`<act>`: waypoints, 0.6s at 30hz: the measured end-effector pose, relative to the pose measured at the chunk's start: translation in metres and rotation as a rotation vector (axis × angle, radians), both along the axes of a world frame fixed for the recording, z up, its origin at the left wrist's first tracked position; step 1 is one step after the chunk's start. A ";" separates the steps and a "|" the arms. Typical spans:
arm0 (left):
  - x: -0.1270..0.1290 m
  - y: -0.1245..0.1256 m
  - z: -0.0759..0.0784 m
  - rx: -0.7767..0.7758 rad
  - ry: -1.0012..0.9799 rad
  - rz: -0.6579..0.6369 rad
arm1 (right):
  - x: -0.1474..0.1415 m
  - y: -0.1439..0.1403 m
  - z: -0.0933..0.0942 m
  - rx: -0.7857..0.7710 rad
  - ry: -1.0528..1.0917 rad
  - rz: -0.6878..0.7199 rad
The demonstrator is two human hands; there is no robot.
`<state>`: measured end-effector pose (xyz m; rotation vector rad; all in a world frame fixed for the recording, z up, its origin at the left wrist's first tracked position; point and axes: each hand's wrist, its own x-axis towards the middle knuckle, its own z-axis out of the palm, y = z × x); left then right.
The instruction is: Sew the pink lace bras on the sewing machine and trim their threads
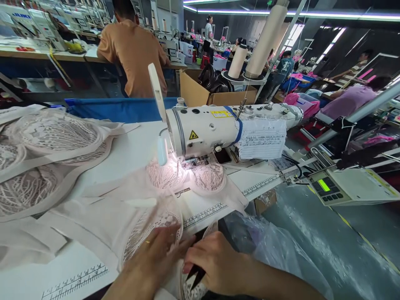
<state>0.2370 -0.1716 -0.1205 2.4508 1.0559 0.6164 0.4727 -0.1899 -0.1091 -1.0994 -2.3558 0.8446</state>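
A pale pink lace bra (209, 177) lies partly under the white sewing machine (203, 129), its cups by the lit needle area. More lace from the same pale fabric runs down to the table's front edge. There my left hand (153, 254) grips a lace bra piece (146, 227), fingers bent over its edge and thumb reaching right. My right hand (215, 260) is closed around dark thread snips (196, 275), blades pointing down beside a lace part (190, 289) below the edge. The right fingertips are partly hidden, and both hands are close together.
Several lace bras (59, 137) are piled at the left. A control box (337, 185) juts out at the right, above a clear plastic bag (275, 246). Behind the machine stand a cardboard box (193, 89) and thread cones (265, 41). A person in orange (134, 54) sits ahead.
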 end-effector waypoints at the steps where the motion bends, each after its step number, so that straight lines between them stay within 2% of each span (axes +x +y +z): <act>1: 0.009 0.006 0.004 0.077 0.055 -0.040 | 0.004 -0.002 0.004 0.019 -0.043 0.044; 3: 0.021 0.014 0.015 0.143 0.092 -0.133 | 0.016 -0.005 0.012 0.006 -0.074 0.109; 6: 0.017 0.012 0.032 0.048 0.016 -0.268 | 0.034 -0.004 0.023 -0.069 0.007 0.176; 8: 0.005 0.008 0.039 -0.134 -0.067 -0.305 | 0.043 -0.001 0.027 -0.139 0.112 0.199; 10: -0.008 0.006 0.039 -0.429 -0.116 -0.295 | 0.047 0.005 0.028 -0.248 0.214 0.214; 13: -0.016 0.006 0.029 -0.895 -0.274 -0.173 | 0.048 0.018 0.024 -0.398 0.298 0.182; 15: -0.015 0.004 0.017 -1.083 -0.520 -0.009 | 0.047 0.027 0.016 -0.500 0.360 0.155; 18: -0.006 -0.006 0.000 -1.291 -0.909 0.249 | 0.043 0.036 -0.003 -0.726 0.562 0.113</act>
